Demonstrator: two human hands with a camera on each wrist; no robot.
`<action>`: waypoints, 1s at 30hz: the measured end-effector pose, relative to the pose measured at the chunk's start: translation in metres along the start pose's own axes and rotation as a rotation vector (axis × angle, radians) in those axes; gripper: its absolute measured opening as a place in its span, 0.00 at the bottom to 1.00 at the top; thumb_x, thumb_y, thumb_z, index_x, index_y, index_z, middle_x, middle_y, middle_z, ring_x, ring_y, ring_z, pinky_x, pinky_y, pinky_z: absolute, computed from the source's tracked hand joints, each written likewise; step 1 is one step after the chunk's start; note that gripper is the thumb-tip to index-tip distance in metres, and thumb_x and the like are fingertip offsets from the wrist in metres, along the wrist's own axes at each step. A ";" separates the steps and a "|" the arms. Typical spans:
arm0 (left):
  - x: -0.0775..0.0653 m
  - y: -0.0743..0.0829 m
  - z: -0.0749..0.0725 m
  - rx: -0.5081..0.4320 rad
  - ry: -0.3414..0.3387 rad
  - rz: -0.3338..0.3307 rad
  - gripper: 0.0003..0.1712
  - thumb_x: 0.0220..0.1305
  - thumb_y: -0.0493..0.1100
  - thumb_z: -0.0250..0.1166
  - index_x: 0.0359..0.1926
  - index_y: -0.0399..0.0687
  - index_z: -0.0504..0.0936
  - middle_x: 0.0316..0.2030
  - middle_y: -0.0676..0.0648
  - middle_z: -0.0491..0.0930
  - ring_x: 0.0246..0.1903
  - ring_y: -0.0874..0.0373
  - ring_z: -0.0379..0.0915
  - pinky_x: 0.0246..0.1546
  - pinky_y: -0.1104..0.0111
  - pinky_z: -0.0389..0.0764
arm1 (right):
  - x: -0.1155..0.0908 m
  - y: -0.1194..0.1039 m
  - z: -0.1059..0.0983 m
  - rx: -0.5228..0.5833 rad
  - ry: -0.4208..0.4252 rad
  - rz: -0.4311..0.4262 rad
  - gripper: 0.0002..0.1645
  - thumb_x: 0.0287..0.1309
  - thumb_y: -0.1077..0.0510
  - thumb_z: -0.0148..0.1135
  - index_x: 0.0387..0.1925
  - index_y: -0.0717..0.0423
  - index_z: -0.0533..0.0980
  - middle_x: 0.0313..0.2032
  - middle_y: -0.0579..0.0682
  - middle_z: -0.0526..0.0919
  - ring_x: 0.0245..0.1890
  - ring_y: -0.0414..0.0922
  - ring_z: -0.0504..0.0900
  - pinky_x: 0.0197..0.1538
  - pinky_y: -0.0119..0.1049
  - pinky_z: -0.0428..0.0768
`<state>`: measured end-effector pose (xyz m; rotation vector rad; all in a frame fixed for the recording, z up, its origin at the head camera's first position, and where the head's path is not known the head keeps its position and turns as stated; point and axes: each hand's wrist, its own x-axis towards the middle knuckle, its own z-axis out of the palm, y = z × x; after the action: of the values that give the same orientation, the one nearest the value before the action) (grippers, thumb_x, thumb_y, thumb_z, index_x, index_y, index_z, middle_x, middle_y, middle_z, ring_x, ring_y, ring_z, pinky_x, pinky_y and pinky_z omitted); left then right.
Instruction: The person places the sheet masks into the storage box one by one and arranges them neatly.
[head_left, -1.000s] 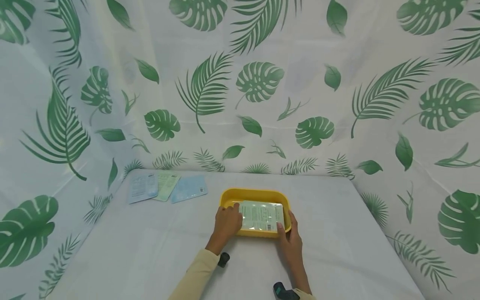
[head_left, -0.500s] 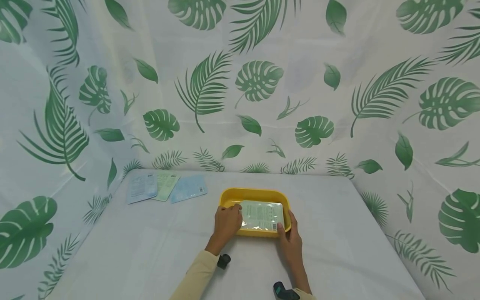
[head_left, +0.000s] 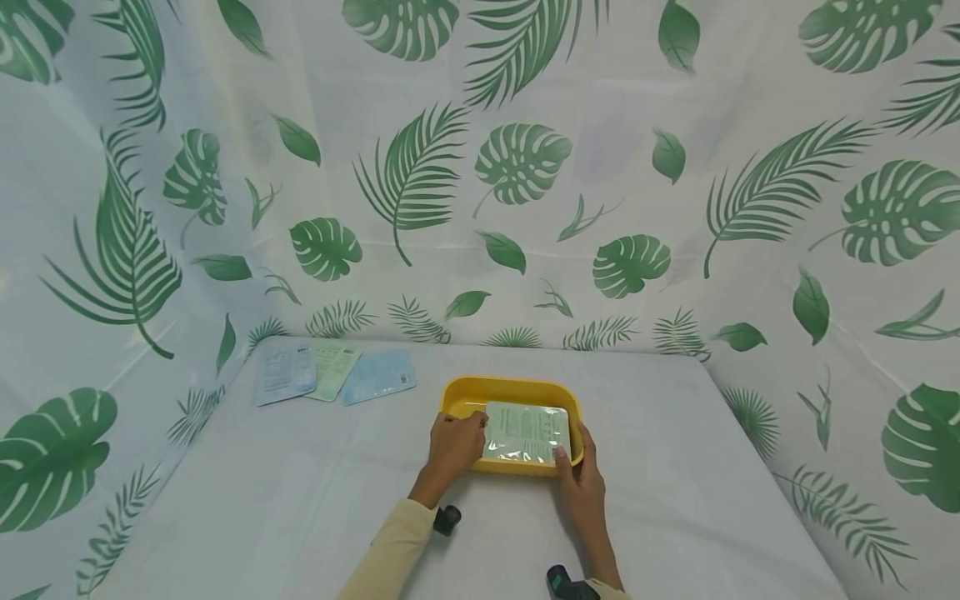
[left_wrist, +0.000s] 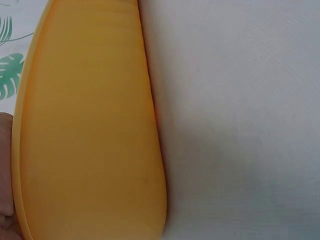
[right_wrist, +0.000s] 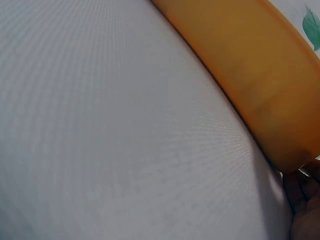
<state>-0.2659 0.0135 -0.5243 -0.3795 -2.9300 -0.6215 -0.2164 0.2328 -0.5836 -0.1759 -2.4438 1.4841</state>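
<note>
In the head view, a shallow yellow tray [head_left: 510, 388] stands on the white table. A flat, shiny pale green packet [head_left: 527, 432] with small print and a barcode lies in its right part; it looks like a sheet-mask packet. My left hand [head_left: 455, 448] reaches over the tray's front left rim, fingers bent at the packet's left edge; the fingertips are hidden. With my right hand [head_left: 585, 492] I grip the tray's front right corner, thumb over the rim by the packet and fingers along the outer wall. The left wrist view shows mostly the tray's side wall [left_wrist: 90, 120].
Several flat packets lie at the table's back left: a pale blue one [head_left: 287, 373], a light green one [head_left: 333, 373] partly under it, and another blue one [head_left: 380, 377]. A white curtain [head_left: 555, 292] printed with green leaves encloses the table's back and sides.
My left fingers have bent further, the index finger no longer stretched over the packet. The packet has slid slightly right within the tray. My right hand keeps its hold.
</note>
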 end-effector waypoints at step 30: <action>0.006 0.003 -0.005 0.136 -0.138 0.059 0.21 0.68 0.49 0.61 0.58 0.47 0.78 0.42 0.49 0.87 0.33 0.58 0.77 0.50 0.57 0.71 | 0.000 0.000 0.001 -0.008 -0.004 0.021 0.39 0.69 0.40 0.52 0.75 0.35 0.49 0.75 0.55 0.57 0.74 0.57 0.55 0.72 0.56 0.56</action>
<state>-0.2707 0.0155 -0.5179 -0.5103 -3.0555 -0.4009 -0.2163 0.2318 -0.5836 -0.2017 -2.4584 1.4852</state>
